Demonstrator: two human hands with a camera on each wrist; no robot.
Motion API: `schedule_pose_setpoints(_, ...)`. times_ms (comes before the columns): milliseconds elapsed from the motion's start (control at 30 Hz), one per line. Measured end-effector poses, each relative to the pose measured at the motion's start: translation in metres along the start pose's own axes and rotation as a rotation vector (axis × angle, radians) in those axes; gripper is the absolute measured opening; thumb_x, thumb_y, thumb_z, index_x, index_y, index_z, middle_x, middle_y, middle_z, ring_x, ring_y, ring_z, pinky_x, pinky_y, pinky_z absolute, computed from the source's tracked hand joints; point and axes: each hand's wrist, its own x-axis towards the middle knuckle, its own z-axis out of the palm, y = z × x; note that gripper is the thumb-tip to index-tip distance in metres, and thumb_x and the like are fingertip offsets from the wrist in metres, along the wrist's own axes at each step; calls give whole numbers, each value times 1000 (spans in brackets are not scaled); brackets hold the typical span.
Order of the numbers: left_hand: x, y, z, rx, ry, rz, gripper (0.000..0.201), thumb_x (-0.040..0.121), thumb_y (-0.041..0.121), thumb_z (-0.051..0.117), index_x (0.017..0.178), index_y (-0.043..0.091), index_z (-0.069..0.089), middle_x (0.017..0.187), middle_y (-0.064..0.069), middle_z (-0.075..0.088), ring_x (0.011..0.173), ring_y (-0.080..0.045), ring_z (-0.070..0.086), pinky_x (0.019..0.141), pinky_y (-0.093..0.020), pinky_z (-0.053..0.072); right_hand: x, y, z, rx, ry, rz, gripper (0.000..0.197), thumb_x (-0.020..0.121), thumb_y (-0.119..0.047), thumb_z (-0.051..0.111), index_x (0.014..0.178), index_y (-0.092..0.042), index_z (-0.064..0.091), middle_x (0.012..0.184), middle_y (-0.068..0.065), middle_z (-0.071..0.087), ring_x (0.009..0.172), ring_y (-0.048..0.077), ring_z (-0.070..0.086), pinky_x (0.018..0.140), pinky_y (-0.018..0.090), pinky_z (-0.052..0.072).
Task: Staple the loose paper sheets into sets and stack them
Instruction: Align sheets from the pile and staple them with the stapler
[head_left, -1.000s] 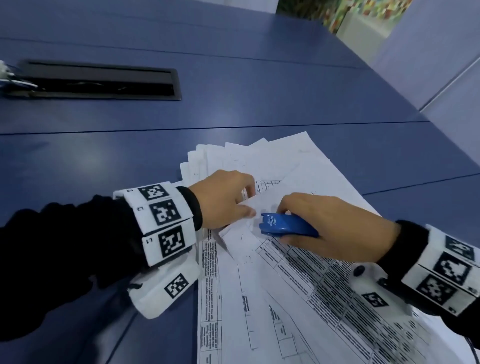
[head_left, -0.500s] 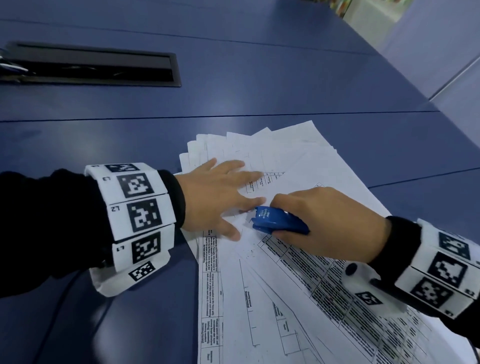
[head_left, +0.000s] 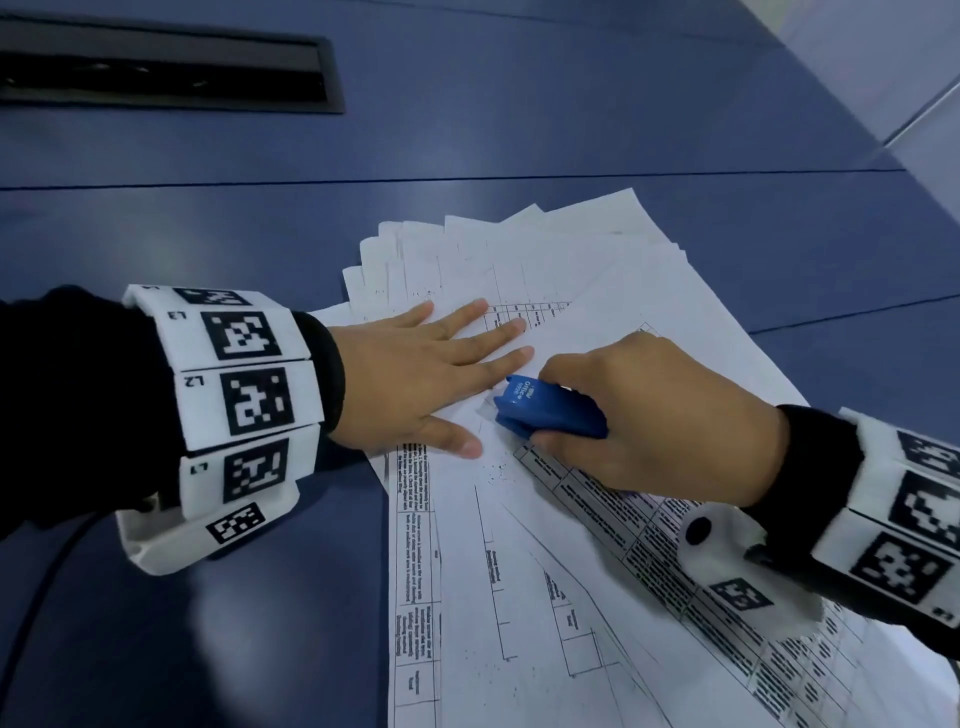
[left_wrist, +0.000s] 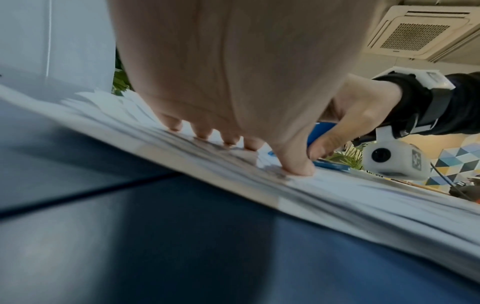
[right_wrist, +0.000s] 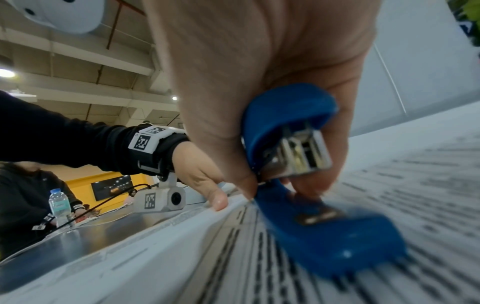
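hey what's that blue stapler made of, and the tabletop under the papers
The stapler, gripped in the right hand, looks like moulded blue plastic with a smooth semi-gloss shell; its inner staple channel looks like bright metal. The tabletop seems a matte blue laminate, with soft light reflections and thin seams between panels; its core cannot be told.

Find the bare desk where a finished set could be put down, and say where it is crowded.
Bare blue desk lies between the fanned paper sheets and the black cable slot, and again below the left hand. It is crowded where that hand meets the right hand holding the blue stapler.
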Motion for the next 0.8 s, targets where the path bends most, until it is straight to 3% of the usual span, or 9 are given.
schedule_pose_setpoints(133, 0, 1, 1, 10, -12, -6, 83, 83, 67, 15, 136, 30, -36, 146, 9, -42, 137, -19, -35, 115, -40, -9, -2, -3, 6, 45, 82, -1, 25, 80, -35, 63, 72, -18, 47, 49, -12, 31, 44, 4, 28, 47, 19, 26)
schedule_pose_setpoints(267, 0, 2, 0, -4, -21, -15, 80, 79, 68, 12, 130, 33, -39, 145, 9, -43, 137, -19, -35, 115, -40, -9, -4, -8, 6, 45, 126, -96, 35, 73, -32, 63, 77, -32, 29, 51, -17, 16, 42, -2, 14, 44, 13, 16)
schedule_pose_setpoints(400, -1, 3, -1, -28, -22, -13, 88, 74, 72, 10, 140, 32, -32, 147, 10, -40, 138, -18, -33, 116, -41, -8, -5, -7, 11, -65, 210, -225, 33, 72, -28, 62, 82, -22, 31, 58, -12, 25, 43, 14, 17, 38, 20, 17)
schedule_pose_setpoints(500, -2, 4, -1, -31, -17, -19, 86, 76, 68, 11, 143, 30, -29, 148, 9, -39, 139, -19, -32, 116, -42, -6, -5, -5, 16, -115, 230, -250, 31, 71, -26, 62, 84, -17, 35, 57, -9, 32, 44, 17, 20, 39, 22, 22)
schedule_pose_setpoints(633, -2, 5, -1, 8, -11, -27, 84, 78, 66, 9, 143, 28, -28, 147, 6, -40, 139, -21, -31, 116, -43, -5, 2, 0, 9, 93, 157, -150, 36, 71, -29, 63, 69, -38, 28, 49, -16, 27, 38, 6, 27, 45, 15, 21)
schedule_pose_setpoints(700, -3, 5, -1, 16, -6, -27, 83, 75, 68, 5, 137, 29, -34, 147, 6, -41, 139, -21, -32, 116, -43, -5, 6, 1, 5, 170, 113, -84, 30, 74, -31, 65, 63, -38, 38, 45, -15, 34, 45, 8, 42, 46, 13, 27)
schedule_pose_setpoints(800, -4, 6, 0, 5, -6, -24, 77, 71, 68, 3, 124, 33, -40, 145, 6, -42, 138, -21, -32, 116, -43, -5, 10, 7, 3, 205, 64, -30, 18, 75, -31, 68, 68, -18, 59, 49, -5, 44, 53, 14, 43, 50, 16, 30)
